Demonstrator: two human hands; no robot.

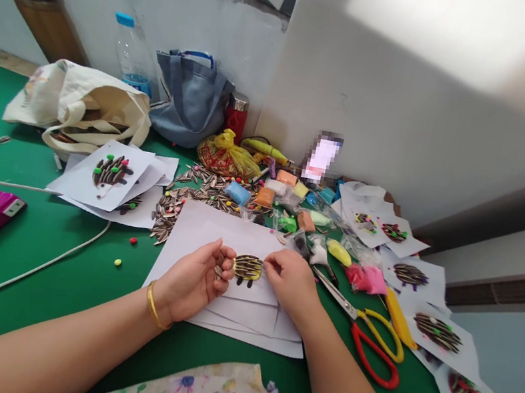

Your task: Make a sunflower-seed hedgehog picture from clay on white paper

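Note:
On a stack of white paper (203,227) is a small hedgehog-like figure (248,267) made of striped sunflower seeds on a yellow base, with dark feet. My left hand (200,277) lies palm up at its left side, fingers curled round several sunflower seeds (219,269). At the figure's right edge, my right hand (291,284) is closed in a pinch, fingertips close to the paper. Whatever sits between those fingertips is too small or hidden to make out. Loose sunflower seeds (203,187) are heaped beyond the paper.
Scissors (370,334) and a yellow-handled tool (398,319) lie to the right. Packets of coloured clay (274,188) are scattered behind. Finished seed pictures (114,174) are at left, more pictures (437,329) at right. A white cable (40,272) crosses the green table (69,311).

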